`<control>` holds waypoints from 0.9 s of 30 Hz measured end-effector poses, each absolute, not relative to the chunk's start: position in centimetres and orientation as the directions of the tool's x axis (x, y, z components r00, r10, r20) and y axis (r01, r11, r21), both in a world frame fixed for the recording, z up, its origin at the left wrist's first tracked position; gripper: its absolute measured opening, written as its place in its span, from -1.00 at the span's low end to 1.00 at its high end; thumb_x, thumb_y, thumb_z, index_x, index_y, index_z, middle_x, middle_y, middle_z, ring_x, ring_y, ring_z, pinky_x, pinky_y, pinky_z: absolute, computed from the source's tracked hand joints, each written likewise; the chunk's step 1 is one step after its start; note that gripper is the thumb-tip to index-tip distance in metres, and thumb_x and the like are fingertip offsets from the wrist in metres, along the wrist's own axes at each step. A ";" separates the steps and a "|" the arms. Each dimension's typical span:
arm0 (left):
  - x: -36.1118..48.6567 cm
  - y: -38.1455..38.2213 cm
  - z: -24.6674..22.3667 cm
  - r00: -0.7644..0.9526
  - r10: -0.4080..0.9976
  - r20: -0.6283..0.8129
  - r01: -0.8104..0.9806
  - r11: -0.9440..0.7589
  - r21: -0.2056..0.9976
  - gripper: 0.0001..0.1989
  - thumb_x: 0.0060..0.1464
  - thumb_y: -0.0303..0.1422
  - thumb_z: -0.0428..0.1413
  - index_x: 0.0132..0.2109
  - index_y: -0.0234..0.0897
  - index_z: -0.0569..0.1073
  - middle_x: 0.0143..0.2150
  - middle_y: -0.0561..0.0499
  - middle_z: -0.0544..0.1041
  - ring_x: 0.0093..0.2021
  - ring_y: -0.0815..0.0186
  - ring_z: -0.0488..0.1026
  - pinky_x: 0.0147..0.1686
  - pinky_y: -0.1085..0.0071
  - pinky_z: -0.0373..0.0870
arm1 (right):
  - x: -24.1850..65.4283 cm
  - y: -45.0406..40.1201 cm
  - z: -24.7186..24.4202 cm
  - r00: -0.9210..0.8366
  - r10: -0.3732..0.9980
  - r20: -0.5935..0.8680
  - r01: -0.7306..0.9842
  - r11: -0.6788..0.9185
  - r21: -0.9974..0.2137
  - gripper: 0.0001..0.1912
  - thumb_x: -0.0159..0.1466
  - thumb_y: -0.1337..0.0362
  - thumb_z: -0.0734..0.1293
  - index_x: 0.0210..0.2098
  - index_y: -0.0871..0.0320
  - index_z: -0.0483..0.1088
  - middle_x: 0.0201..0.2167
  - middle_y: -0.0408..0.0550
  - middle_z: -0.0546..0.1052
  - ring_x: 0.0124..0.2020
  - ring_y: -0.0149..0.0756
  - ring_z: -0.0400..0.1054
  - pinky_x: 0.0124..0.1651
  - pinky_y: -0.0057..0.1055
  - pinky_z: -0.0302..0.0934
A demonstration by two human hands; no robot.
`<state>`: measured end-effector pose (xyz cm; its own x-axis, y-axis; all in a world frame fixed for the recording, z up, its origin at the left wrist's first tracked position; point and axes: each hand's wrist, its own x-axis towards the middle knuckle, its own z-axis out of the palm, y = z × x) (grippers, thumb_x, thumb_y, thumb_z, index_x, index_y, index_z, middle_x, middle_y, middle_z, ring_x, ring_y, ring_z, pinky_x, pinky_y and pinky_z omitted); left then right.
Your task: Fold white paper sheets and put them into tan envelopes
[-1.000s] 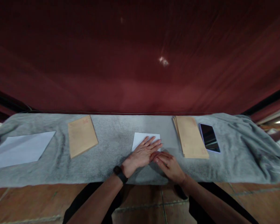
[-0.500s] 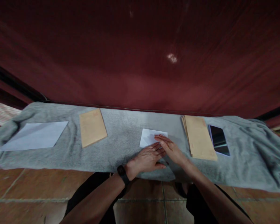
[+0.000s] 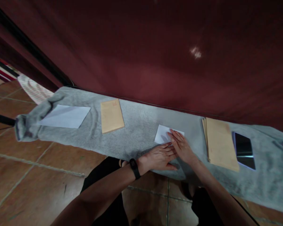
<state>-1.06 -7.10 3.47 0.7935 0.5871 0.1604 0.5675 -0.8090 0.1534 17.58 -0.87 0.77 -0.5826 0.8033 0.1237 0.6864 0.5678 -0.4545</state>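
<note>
A small white sheet of paper [image 3: 161, 134], which looks folded, lies on the grey cloth in front of me. My left hand [image 3: 160, 156] rests flat along the paper's near edge, fingers stretched to the right and thumb apart. My right hand [image 3: 182, 147] lies flat over the paper's right part, its fingers pointing up and left. The two hands touch where the right palm meets the left fingertips. Neither hand grips anything. The paper's lower right part is hidden beneath them.
A grey cloth [image 3: 136, 125] covers the long bench. To the left lie white sheets [image 3: 66, 116] and one brown envelope [image 3: 112, 116]. On the right are a stack of brown envelopes [image 3: 220, 144] and a phone [image 3: 244, 150]. A dark red curtain [image 3: 141, 56] hangs behind the bench.
The view has turned left, so everything sits further right and tilted. My right hand has shifted slightly up across the paper; both hands stay flat and together.
</note>
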 end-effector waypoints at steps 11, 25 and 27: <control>-1.3 -7.5 3.0 0.762 0.630 0.153 0.595 -0.773 0.218 -0.30 0.36 0.02 -0.12 0.37 -0.48 0.21 0.38 -0.28 0.32 0.45 0.12 0.11 0.45 0.20 -0.08 | 18.6 -1.1 -0.3 -0.584 0.803 0.121 0.754 0.592 -0.286 -0.43 0.53 0.15 -0.05 0.47 0.14 -0.02 0.51 0.05 -0.04 0.50 -0.13 -0.15 0.47 0.03 -0.15; -3.0 -6.9 2.0 0.402 0.908 0.116 0.877 -0.418 0.237 -0.21 0.38 0.06 -0.23 0.44 -0.54 0.05 0.49 -0.35 0.04 0.51 0.08 -0.10 0.45 0.13 -0.10 | 19.9 -2.3 -1.5 -0.535 0.794 0.288 0.807 0.581 -0.102 -0.31 0.51 0.08 0.04 0.50 0.27 -0.22 0.48 0.19 0.03 0.47 -0.04 -0.05 0.43 0.04 -0.02; -3.1 -6.3 1.8 0.322 0.941 0.101 0.913 -0.337 0.230 -0.21 0.37 0.05 -0.21 0.43 -0.57 0.08 0.49 -0.38 0.04 0.51 0.04 -0.08 0.44 0.11 -0.07 | 20.1 -2.5 -1.6 -0.516 0.802 0.301 0.818 0.565 -0.103 -0.29 0.51 0.07 0.05 0.50 0.29 -0.23 0.47 0.22 0.04 0.47 -0.01 -0.03 0.43 0.05 -0.01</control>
